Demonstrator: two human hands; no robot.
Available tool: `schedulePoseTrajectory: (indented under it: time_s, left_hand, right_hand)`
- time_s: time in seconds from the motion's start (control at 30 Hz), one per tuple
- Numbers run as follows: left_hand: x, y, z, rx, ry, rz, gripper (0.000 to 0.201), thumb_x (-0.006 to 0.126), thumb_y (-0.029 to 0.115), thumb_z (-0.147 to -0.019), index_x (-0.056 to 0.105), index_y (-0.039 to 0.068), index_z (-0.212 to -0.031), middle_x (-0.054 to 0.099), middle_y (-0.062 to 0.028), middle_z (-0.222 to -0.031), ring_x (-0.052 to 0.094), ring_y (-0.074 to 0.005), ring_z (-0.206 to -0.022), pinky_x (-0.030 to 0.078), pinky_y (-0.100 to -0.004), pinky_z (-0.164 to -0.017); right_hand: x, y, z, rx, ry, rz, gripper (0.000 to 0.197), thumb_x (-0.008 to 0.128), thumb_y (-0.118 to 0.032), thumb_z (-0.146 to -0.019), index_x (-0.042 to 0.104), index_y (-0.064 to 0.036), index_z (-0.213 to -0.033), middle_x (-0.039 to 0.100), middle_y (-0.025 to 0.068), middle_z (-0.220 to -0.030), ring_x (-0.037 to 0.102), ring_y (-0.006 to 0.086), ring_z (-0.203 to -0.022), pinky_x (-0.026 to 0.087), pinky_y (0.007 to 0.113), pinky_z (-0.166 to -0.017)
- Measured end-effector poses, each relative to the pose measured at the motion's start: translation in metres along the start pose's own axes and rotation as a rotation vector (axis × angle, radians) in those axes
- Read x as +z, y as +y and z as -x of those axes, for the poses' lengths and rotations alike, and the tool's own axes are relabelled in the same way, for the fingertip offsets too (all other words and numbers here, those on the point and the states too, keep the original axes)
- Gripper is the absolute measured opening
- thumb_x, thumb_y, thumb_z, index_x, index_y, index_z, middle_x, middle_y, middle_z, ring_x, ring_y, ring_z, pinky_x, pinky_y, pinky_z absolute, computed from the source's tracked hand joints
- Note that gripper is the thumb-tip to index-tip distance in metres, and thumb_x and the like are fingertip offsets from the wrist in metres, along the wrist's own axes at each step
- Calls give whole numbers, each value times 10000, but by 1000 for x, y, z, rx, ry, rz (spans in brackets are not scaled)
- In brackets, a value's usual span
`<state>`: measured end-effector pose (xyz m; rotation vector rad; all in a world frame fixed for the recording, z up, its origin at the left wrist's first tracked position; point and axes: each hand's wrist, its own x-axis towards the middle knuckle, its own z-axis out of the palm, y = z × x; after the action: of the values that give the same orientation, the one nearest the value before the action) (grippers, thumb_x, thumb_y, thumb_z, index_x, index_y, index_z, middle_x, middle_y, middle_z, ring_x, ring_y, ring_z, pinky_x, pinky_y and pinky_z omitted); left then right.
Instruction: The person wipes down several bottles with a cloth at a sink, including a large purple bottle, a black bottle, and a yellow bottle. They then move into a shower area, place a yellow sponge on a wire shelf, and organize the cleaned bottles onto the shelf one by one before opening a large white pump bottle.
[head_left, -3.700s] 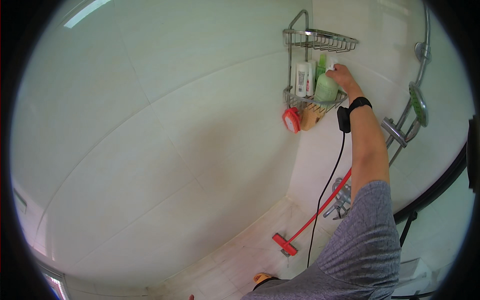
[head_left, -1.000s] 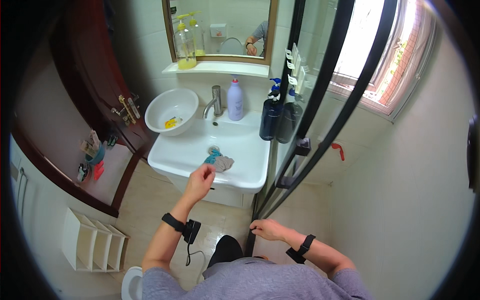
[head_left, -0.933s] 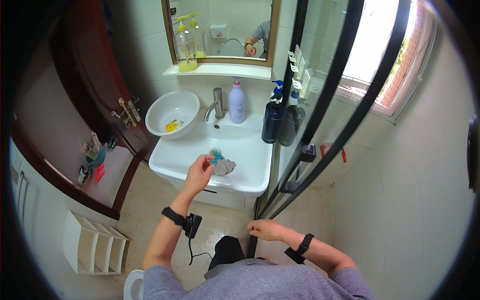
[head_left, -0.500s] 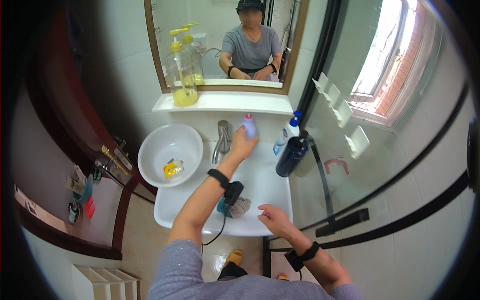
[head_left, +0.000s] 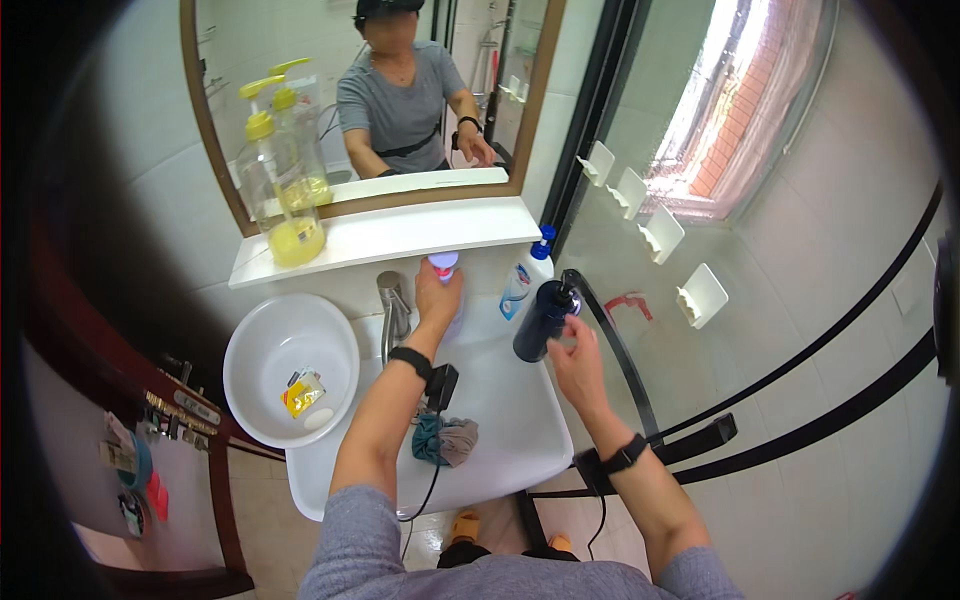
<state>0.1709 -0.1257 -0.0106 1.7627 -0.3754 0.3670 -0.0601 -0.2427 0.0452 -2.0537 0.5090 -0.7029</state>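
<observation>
Behind the sink, my left hand (head_left: 437, 298) is closed around a lilac bottle (head_left: 455, 326). Lilac and pink parts show above the fingers; the palm side is hidden. My right hand (head_left: 580, 368) is at the sink's right edge, fingers bent but apart, close beside a dark blue pump bottle (head_left: 535, 325). Whether the fingertips touch it I cannot tell. Just behind that stands a white bottle with a blue pump (head_left: 524, 282). A bunched teal and grey-brown cloth (head_left: 445, 441) lies in the white sink (head_left: 520, 425), below my left wrist.
A white basin (head_left: 240, 345) with a yellow packet (head_left: 302, 394) rests on the sink's left side, beside the faucet (head_left: 392, 310). A clear pump bottle of yellow liquid (head_left: 295, 240) stands on the white shelf (head_left: 420, 230) below the mirror. Glass and a black frame border the right side.
My right hand has risen from the sink's front edge to the dark blue pump bottle. My left hand stays at the lilac bottle, its grip now higher. The view has shifted right.
</observation>
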Motion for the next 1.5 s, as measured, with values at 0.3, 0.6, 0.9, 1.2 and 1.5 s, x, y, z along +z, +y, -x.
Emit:
schedulePoseTrajectory:
  time_s: [0.3, 0.6, 0.9, 1.2, 1.5]
  left_hand:
    - [-26, 15, 73, 210, -171, 182, 255, 607, 36, -691, 496, 7, -918, 546, -152, -832, 552, -317, -773, 451, -346, -704]
    - [-92, 76, 145, 169, -514, 246, 308, 641, 28, -669, 503, -1, -943, 571, -82, -772, 567, -201, -688, 467, -302, -656]
    - [-144, 100, 188, 535, -1018, -63, 265, 583, 50, -775, 577, -2, -1035, 601, -134, -986, 569, -253, -889, 441, -330, -824]
    - [-78, 166, 227, 266, -1607, 139, 269, 603, 2, -767, 543, -10, -1029, 590, -97, -940, 562, -195, -882, 453, -296, -793]
    - [28, 267, 321, 392, -1748, 337, 221, 589, -73, -721, 509, 40, -893, 519, -47, -825, 520, -166, -794, 434, -256, -774]
  right_hand:
    - [19, 34, -82, 53, 257, 80, 639, 695, -166, -693, 414, -53, -1256, 521, 165, -1116, 612, 217, -752, 515, 287, -597]
    - [25, 28, -35, -134, 104, 48, 266, 654, -335, -745, 619, -91, -846, 620, 130, -846, 598, 319, -791, 468, 385, -680]
    - [-75, -22, 109, 26, -181, -345, 208, 636, -242, -713, 582, -53, -782, 603, 116, -703, 582, 228, -663, 457, 329, -620]
    - [-208, -12, 217, 165, -70, -128, 215, 720, -220, -711, 610, -42, -763, 636, 48, -718, 601, 135, -669, 458, 280, -590]
    - [-370, 54, 285, 322, 265, -92, 177, 698, -199, -737, 624, -48, -790, 618, 19, -720, 564, 102, -638, 452, 260, -571]
